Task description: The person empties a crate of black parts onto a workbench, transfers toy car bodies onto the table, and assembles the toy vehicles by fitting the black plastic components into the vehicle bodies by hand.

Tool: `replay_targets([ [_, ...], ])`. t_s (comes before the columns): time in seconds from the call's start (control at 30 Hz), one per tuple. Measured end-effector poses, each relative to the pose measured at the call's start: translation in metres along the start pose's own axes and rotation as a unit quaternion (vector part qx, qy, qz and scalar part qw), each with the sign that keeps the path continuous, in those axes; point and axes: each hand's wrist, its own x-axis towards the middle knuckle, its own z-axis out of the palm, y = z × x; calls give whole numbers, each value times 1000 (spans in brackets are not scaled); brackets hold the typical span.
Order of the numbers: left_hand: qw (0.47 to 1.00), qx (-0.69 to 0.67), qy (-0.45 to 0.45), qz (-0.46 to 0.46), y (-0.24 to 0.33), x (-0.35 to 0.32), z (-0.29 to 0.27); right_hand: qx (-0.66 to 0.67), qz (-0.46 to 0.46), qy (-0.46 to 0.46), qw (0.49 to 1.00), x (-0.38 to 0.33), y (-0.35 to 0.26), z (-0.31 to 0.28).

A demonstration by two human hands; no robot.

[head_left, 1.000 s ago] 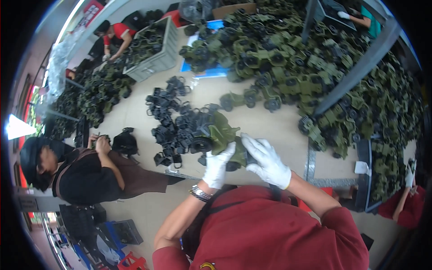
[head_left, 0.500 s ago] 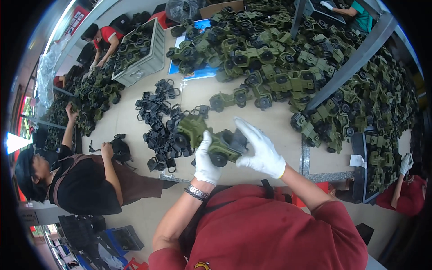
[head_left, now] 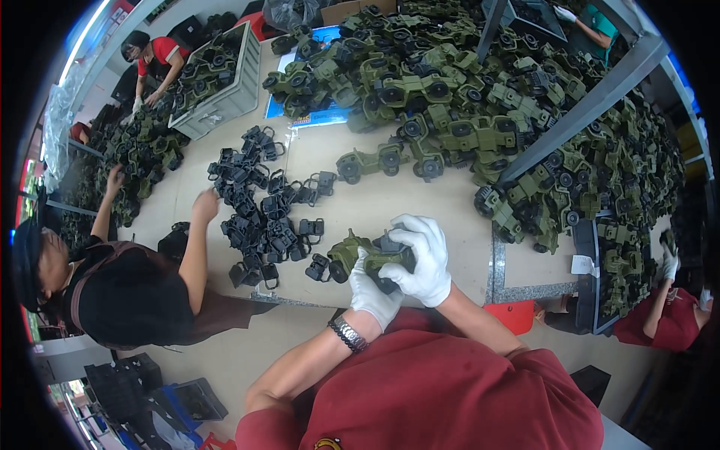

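Note:
Close to the table's near edge I hold a green toy jeep with black wheels. My left hand, in a white glove, is closed round its near side, thumb along the body. My right hand, also white-gloved, curls its fingers over the other end, where a dark frame-like part shows between the hands. The glove hides much of that end. Just left of the jeep lie small black plastic frames in a loose heap.
A large pile of green toy jeeps covers the far and right side of the table. A slanted metal bar crosses on the right. A grey crate stands far left. Beside me on the left, a person in black reaches over the table.
The jeep has come nearer to me and turned slightly. My right hand, spread open beside it before, has closed on its end. The person on the left has raised a hand toward the black frames.

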Motion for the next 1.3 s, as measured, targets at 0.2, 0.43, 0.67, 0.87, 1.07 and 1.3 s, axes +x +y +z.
replay_targets([
  [0.2,1000,13,9,-14,7,20,8,-43,41,-21,998,-4,12,8],
  [0.43,954,291,-45,-54,71,118,-75,-129,120,-181,968,27,107,37],
  [0.67,850,520,-15,81,65,175,-112,-408,-23,-357,840,80,217,133],
  [0.87,476,850,68,212,92,163,-122,-373,60,-456,805,77,210,152],
  [1.07,622,768,57,140,135,125,-105,-245,-29,-235,940,23,207,110],
  [1.3,924,290,-229,-95,161,67,-58,-51,-220,-186,956,37,70,72],
])
